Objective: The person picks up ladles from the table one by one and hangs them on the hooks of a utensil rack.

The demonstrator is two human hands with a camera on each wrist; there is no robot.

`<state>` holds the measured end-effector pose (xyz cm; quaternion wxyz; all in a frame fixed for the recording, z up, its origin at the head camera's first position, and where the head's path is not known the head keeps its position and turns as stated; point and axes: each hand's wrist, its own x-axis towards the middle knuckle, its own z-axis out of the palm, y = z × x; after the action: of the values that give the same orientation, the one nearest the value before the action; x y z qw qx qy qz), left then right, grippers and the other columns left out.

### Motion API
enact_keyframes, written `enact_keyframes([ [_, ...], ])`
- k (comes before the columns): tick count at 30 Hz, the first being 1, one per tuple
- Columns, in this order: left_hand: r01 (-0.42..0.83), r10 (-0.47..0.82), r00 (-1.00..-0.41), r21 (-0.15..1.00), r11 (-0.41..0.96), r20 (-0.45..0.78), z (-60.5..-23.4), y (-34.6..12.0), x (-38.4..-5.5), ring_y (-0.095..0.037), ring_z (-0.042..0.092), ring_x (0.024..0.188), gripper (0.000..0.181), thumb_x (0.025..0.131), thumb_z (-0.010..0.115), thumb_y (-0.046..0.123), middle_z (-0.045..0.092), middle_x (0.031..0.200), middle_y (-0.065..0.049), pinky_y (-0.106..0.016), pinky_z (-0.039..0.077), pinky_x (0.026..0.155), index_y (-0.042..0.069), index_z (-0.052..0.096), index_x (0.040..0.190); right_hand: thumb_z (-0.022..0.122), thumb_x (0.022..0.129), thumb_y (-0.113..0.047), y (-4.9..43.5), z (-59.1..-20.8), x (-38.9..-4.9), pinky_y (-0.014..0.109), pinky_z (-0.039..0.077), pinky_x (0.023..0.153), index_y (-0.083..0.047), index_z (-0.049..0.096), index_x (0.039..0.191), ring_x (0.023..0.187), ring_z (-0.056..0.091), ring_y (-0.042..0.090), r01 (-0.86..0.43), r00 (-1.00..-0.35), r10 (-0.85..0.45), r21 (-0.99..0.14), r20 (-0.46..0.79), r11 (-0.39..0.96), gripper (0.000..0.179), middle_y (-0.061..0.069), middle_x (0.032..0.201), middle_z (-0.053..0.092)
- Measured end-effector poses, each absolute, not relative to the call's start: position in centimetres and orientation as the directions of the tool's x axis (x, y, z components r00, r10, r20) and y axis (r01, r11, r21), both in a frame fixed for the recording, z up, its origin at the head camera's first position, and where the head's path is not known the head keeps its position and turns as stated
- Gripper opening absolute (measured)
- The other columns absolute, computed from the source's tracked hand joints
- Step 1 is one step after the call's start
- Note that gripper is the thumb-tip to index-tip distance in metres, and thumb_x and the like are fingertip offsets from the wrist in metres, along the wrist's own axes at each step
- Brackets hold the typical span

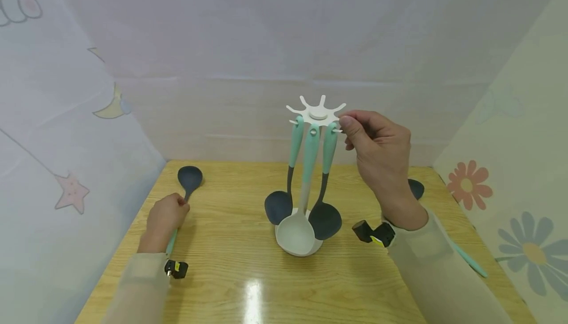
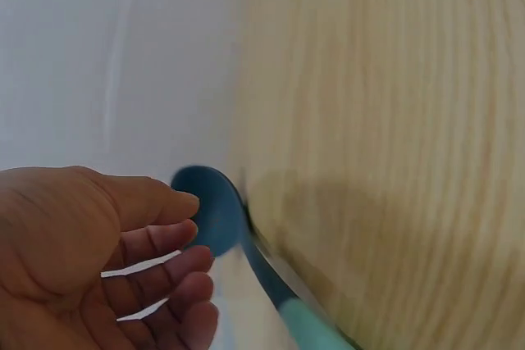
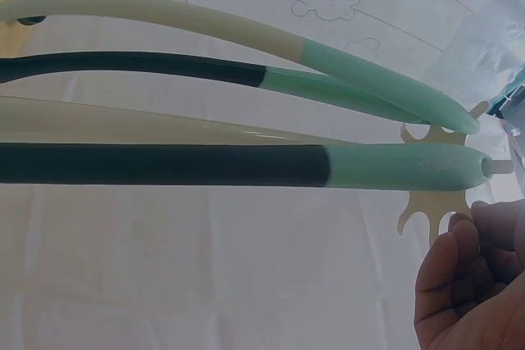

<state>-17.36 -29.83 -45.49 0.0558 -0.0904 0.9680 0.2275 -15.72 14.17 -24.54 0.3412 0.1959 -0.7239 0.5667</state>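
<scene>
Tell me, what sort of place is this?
Probably a small staged work area rather than a real kitchen: a wooden table, pale sheets behind and beside it, some printed with flowers, and a white rack hung with kitchen utensils.

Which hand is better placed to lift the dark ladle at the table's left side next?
Probably the left hand: it is close to that ladle, while the right hand pinches the white rack.

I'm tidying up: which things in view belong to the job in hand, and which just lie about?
In the job:
white rack, pinched by the right hand
three hanging utensils
dark ladle by the left hand

Apparently lying about:
rightmost utensil, in neither hand, perhaps for later
</scene>
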Motion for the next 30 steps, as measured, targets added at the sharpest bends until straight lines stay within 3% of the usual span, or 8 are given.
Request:
enact_keyframes([
  [6, -0.242, -0.153, -0.958, 0.402, 0.883, -0.241, -46.8, -31.1, -17.4, -0.03, 0.065, 0.078, 0.039, 0.104, 0.057, 0.021, 0.071, 0.095, -0.022, -0.045, 0.054, 0.07, -0.014, 0.057, 0.122, 0.072, 0.099, -0.002, 14.2, -24.6, -15.8, 0.019, 0.053, 0.063, 0.008, 0.078, 0.101, 0.061, 0.058, 0.01, -0.675, -0.688, 0.09, -0.681, 0.72, 0.285, 0.011, -0.013, 0.08, 0.072],
  [12, -0.289, -0.18, -0.94, 0.4, 0.87, -0.289, -47.2, -31.3, -17.4, -0.033, 0.061, 0.074, 0.039, 0.102, 0.056, 0.019, 0.065, 0.089, -0.024, -0.043, 0.051, 0.063, -0.015, 0.05, 0.119, 0.072, 0.099, -0.002, 14.2, -24.7, -15.8, 0.019, 0.053, 0.063, 0.007, 0.078, 0.101, 0.061, 0.058, 0.011, -0.677, -0.688, 0.085, -0.679, 0.721, 0.284, 0.011, -0.012, 0.082, 0.072],
  [19, -0.338, -0.206, -0.912, 0.363, 0.869, -0.355, -47.1, -31.3, -17.5, -0.037, 0.06, 0.077, 0.063, 0.104, 0.052, 0.017, 0.061, 0.095, -0.033, -0.044, 0.05, 0.065, -0.027, 0.028, 0.142, 0.073, 0.098, -0.001, 14.3, -24.6, -15.8, 0.019, 0.053, 0.063, 0.007, 0.078, 0.101, 0.061, 0.058, 0.01, -0.679, -0.687, 0.085, -0.679, 0.722, 0.278, 0.011, -0.014, 0.081, 0.072],
  [24, -0.323, -0.178, -0.903, 0.346, 0.881, -0.39, -47.0, -31.2, -17.6, -0.037, 0.059, 0.08, 0.066, 0.103, 0.045, 0.012, 0.061, 0.1, -0.037, -0.044, 0.05, 0.069, -0.029, 0.018, 0.147, 0.073, 0.098, -0.001, 14.3, -24.6, -15.8, 0.019, 0.053, 0.063, 0.008, 0.078, 0.101, 0.061, 0.058, 0.01, -0.68, -0.689, 0.083, -0.681, 0.72, 0.273, 0.011, -0.017, 0.081, 0.071],
  [27, -0.303, -0.159, -0.909, 0.352, 0.885, -0.385, -46.8, -30.8, -17.4, -0.038, 0.059, 0.081, 0.067, 0.101, 0.043, 0.01, 0.061, 0.101, -0.037, -0.045, 0.05, 0.07, -0.029, 0.015, 0.148, 0.073, 0.098, -0.001, 14.3, -24.6, -15.8, 0.019, 0.053, 0.063, 0.008, 0.078, 0.102, 0.061, 0.058, 0.01, -0.68, -0.689, 0.081, -0.681, 0.72, 0.271, 0.011, -0.013, 0.081, 0.072],
  [30, -0.276, -0.125, -0.919, 0.385, 0.881, -0.373, -46.4, -30.1, -17.2, -0.036, 0.058, 0.078, 0.063, 0.099, 0.047, 0.009, 0.062, 0.096, -0.032, -0.043, 0.049, 0.068, -0.028, 0.021, 0.143, 0.073, 0.098, -0.001, 14.4, -24.6, -15.8, 0.019, 0.053, 0.063, 0.008, 0.078, 0.102, 0.061, 0.058, 0.01, -0.681, -0.689, 0.082, -0.681, 0.72, 0.27, 0.01, -0.007, 0.081, 0.073],
])
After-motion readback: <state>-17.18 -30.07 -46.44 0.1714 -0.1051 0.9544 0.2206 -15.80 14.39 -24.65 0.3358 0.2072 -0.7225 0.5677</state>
